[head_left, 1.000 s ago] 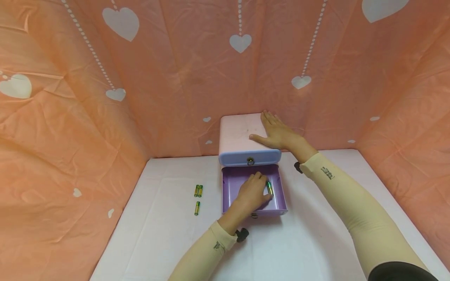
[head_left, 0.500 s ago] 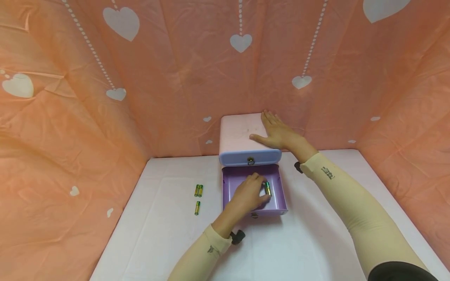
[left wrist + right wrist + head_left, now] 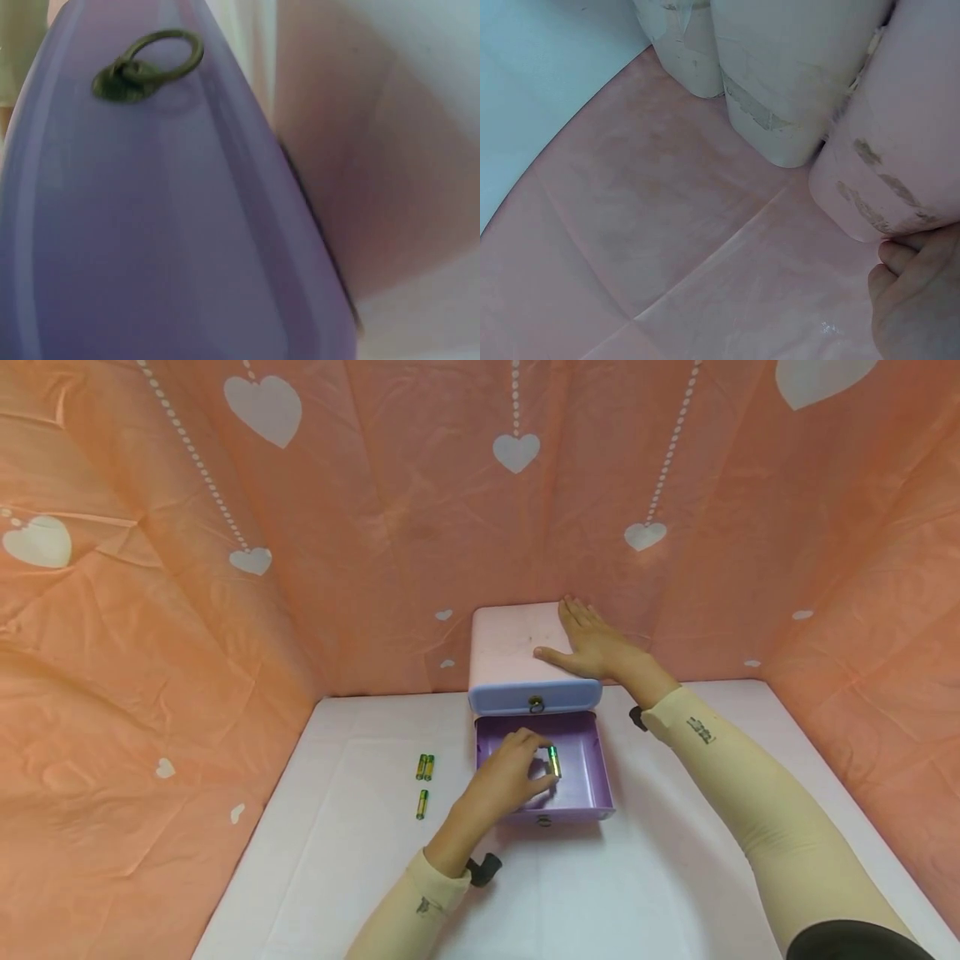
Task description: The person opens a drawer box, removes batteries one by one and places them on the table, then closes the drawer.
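Note:
A small pink cabinet stands against the back cloth wall. Its blue upper drawer is closed, and its purple lower drawer is pulled out. My left hand hovers over the open drawer and pinches a green and gold battery between thumb and fingers. My right hand lies flat on the right side of the cabinet top. The left wrist view is filled by the purple drawer front with its ring pull. In the right wrist view, part of my right hand shows at the lower right.
Three more batteries lie on the white table left of the drawer: a pair side by side and a single one nearer me. Pink cloth walls with white hearts close in the left, back and right.
My left hand has drawn back to the left and toward me, carrying the battery from the right part of the drawer to its middle. The right hand has stayed put.

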The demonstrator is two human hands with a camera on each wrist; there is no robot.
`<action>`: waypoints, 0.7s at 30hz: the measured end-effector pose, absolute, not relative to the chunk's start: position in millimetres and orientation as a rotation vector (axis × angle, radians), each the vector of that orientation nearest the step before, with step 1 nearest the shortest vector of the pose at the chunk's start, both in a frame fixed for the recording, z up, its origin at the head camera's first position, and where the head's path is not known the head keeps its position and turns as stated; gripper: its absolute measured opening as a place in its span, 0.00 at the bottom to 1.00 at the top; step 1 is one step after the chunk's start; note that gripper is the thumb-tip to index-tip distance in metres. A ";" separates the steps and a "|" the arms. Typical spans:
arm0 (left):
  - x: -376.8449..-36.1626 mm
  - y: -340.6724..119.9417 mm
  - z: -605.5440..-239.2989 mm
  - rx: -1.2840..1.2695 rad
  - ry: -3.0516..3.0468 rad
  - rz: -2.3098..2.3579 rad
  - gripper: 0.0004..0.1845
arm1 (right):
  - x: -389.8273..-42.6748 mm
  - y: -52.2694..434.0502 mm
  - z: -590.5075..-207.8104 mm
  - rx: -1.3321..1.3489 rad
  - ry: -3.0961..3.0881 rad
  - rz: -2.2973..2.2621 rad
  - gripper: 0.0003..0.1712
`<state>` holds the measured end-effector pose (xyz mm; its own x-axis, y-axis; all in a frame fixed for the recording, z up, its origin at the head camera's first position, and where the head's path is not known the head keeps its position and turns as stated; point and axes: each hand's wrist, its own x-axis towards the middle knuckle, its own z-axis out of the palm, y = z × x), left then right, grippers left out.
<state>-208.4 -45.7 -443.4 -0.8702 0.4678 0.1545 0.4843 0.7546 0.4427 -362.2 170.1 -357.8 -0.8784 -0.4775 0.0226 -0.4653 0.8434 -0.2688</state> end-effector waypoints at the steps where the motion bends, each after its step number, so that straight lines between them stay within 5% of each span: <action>1: -207.9 -48.9 -442.9 -0.791 -2.904 -0.759 0.27 | -362.3 170.1 -358.1 -0.760 2.973 -0.416 0.67; 21: -203.2 -106.5 -426.4 -0.861 -2.831 -0.874 0.27 | -363.8 170.6 -358.2 -0.762 2.974 -0.417 0.67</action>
